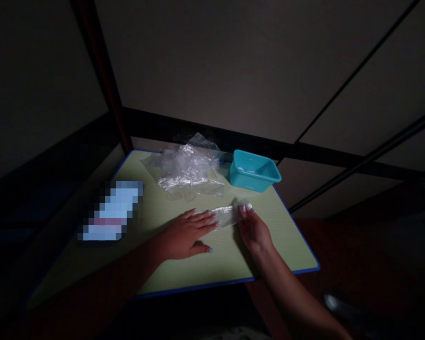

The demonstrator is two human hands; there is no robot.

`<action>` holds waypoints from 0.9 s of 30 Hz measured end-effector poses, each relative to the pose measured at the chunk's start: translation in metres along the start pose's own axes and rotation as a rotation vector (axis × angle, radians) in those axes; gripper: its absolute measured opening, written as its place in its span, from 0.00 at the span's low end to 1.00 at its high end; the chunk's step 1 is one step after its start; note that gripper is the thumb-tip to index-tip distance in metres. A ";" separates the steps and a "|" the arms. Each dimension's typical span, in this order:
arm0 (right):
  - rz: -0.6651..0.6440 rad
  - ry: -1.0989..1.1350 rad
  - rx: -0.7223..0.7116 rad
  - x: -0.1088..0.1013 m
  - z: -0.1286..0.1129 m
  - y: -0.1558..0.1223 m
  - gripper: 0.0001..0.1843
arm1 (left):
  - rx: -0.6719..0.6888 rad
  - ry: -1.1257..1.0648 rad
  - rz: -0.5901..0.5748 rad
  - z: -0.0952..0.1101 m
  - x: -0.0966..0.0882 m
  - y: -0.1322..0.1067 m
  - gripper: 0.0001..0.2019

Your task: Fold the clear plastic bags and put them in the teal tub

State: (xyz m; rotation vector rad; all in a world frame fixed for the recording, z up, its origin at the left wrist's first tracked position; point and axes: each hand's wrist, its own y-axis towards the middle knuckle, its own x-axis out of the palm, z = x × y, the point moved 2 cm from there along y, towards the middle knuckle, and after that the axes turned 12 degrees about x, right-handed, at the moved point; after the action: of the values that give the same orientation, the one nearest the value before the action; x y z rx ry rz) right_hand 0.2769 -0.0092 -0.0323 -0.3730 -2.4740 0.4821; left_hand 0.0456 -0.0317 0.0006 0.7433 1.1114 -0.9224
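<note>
A clear plastic bag (225,216), flattened into a narrow strip, lies on the table between my hands. My left hand (186,234) rests flat with its fingers spread, the fingertips pressing the bag's left end. At the other end, my right hand (253,229) has its fingers closed on the bag and lifts that end slightly. Behind them sits a loose pile of crumpled clear plastic bags (187,165). To the right of the pile stands a turquoise plastic basket (250,179); something clear seems to lie inside it.
The pale table (205,269) has a blue edge and stands against dark panelled furniture (212,71). On its left side lies a blurred-out bright rectangular device (113,210). The surroundings are dim.
</note>
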 end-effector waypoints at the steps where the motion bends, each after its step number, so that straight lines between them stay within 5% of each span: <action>1: 0.002 -0.010 -0.003 0.000 0.000 0.001 0.07 | -0.004 -0.001 -0.005 0.000 0.000 0.000 0.32; 6: 0.007 -0.064 -0.030 0.001 -0.001 -0.001 0.05 | -0.007 -0.006 0.007 0.000 0.000 0.000 0.32; 14: 0.040 -0.146 -0.091 0.020 -0.005 -0.014 0.15 | -0.020 -0.017 -0.002 0.002 -0.003 0.001 0.31; 18: -0.054 -0.136 -0.160 0.032 -0.006 -0.027 0.19 | -0.016 -0.016 -0.003 0.002 -0.002 0.001 0.31; 23: -0.156 -0.082 0.094 0.034 0.001 -0.025 0.13 | -0.010 -0.018 -0.002 0.000 0.000 0.001 0.32; 27: -0.162 -0.070 0.151 0.036 0.006 -0.019 0.11 | -0.017 -0.011 -0.009 0.000 0.000 0.001 0.32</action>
State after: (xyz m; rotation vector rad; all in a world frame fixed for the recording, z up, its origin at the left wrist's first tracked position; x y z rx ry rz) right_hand 0.2424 -0.0147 -0.0113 -0.0949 -2.4896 0.6183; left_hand 0.0469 -0.0312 0.0005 0.7191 1.1129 -0.9220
